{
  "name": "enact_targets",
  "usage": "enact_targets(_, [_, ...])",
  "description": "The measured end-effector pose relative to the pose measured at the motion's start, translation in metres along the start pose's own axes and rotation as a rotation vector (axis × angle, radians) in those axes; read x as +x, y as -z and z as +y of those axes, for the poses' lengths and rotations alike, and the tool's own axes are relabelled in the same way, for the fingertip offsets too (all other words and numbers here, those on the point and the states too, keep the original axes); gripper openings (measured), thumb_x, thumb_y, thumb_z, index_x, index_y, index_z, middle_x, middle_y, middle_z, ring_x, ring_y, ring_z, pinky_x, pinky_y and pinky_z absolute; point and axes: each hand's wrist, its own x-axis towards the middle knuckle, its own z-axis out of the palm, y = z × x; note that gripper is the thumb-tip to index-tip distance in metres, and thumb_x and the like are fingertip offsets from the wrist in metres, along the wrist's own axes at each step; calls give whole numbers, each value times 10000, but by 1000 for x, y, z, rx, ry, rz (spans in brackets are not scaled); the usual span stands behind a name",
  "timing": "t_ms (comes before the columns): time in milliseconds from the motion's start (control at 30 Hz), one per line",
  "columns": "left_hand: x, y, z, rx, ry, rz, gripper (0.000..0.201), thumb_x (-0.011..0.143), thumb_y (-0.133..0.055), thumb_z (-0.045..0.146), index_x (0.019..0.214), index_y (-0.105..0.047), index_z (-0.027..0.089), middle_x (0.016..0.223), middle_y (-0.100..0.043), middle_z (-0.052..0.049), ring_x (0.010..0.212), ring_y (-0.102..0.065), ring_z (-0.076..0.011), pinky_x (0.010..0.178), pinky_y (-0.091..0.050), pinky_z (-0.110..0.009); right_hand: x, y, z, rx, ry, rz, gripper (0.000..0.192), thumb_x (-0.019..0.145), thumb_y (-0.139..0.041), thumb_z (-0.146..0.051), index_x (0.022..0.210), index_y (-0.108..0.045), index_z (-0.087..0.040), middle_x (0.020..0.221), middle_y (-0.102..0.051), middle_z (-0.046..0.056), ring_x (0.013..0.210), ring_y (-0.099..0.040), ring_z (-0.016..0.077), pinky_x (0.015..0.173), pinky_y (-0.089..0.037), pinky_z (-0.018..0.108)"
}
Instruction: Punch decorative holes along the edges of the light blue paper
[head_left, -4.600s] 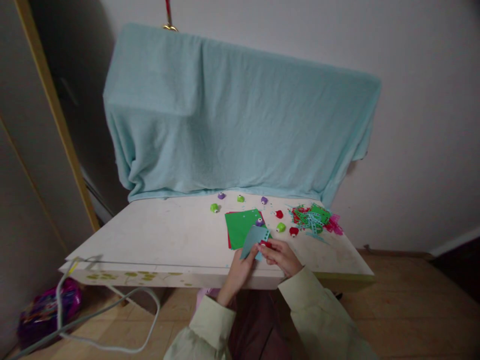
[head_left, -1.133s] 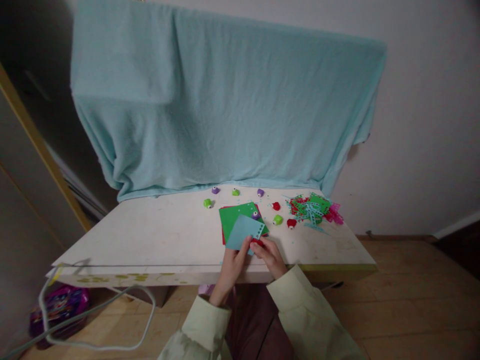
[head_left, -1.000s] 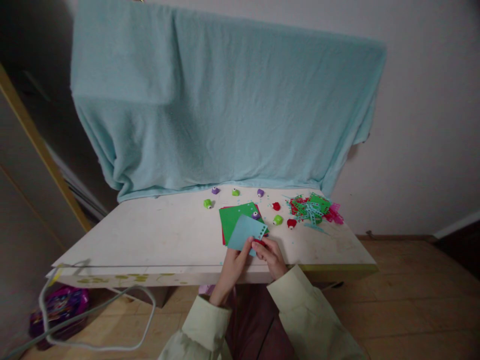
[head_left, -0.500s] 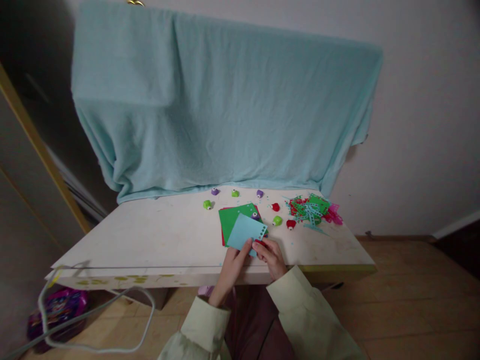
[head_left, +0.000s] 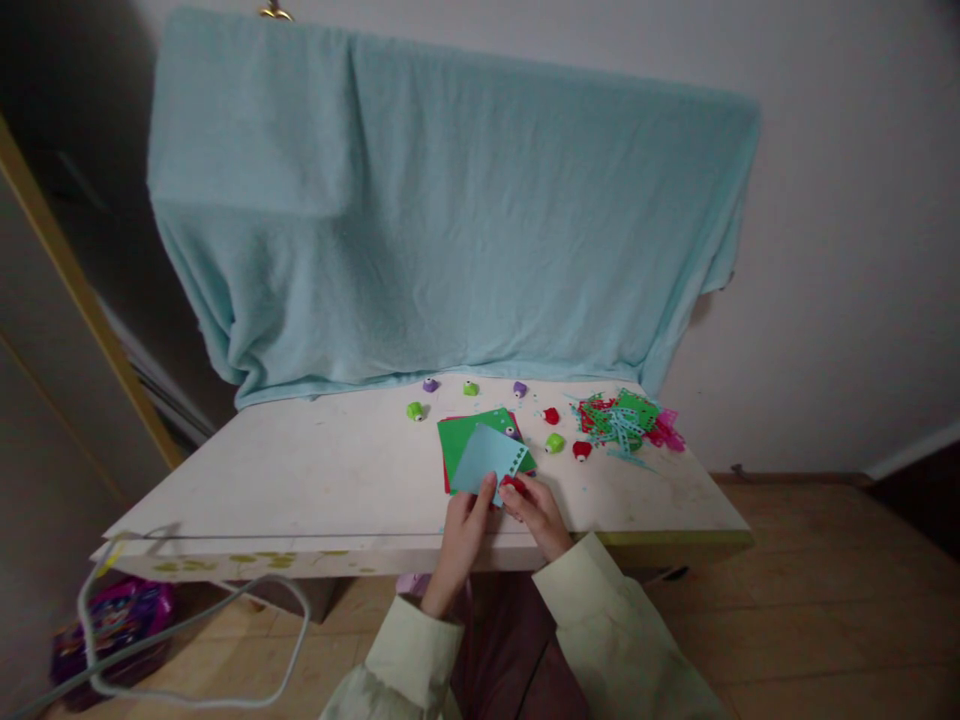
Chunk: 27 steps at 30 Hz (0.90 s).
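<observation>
My left hand (head_left: 465, 525) pinches the near edge of a light blue paper sheet (head_left: 484, 458) whose right edge carries a row of punched holes. My right hand (head_left: 534, 510) grips a small red paper punch (head_left: 512, 485) set on that sheet's lower right corner. Under the blue sheet, a green sheet (head_left: 463, 436) lies flat on a red one on the white table (head_left: 315, 470). A purple punch (head_left: 511, 431) rests on the green sheet.
Several small punches, green (head_left: 415, 410), purple (head_left: 430, 384) and red (head_left: 580, 450), dot the table's far side. A heap of punched paper scraps (head_left: 626, 421) lies at the right. A pale blue blanket (head_left: 450, 210) hangs behind. A grey cable (head_left: 187, 630) loops off the left corner.
The blue sheet has turned a little in my hands and the red punch has slid along its edge. The view has drifted slightly; both hands keep their hold.
</observation>
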Motion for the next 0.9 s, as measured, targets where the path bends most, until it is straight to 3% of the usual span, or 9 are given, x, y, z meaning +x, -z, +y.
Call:
enact_targets(433, [1, -1, -2, 26, -40, -28, 394, 867, -486, 430, 681, -639, 118, 597, -610, 0, 595, -522, -144, 591, -361, -233, 0, 4, 9, 55, -46, 27, 225, 838, -574, -382, 750, -518, -183, 629, -404, -33, 539, -327, 93, 486, -232, 236])
enact_targets(900, [2, 0, 2, 28, -24, -60, 405, 858, -482, 457, 723, -652, 115, 664, -642, -28, 631, -544, -161, 594, -383, -239, 0, 2, 4, 22, -21, 90, 280, 822, -578, -436, 710, -497, -192, 605, -404, -36, 518, -317, 105, 486, -224, 251])
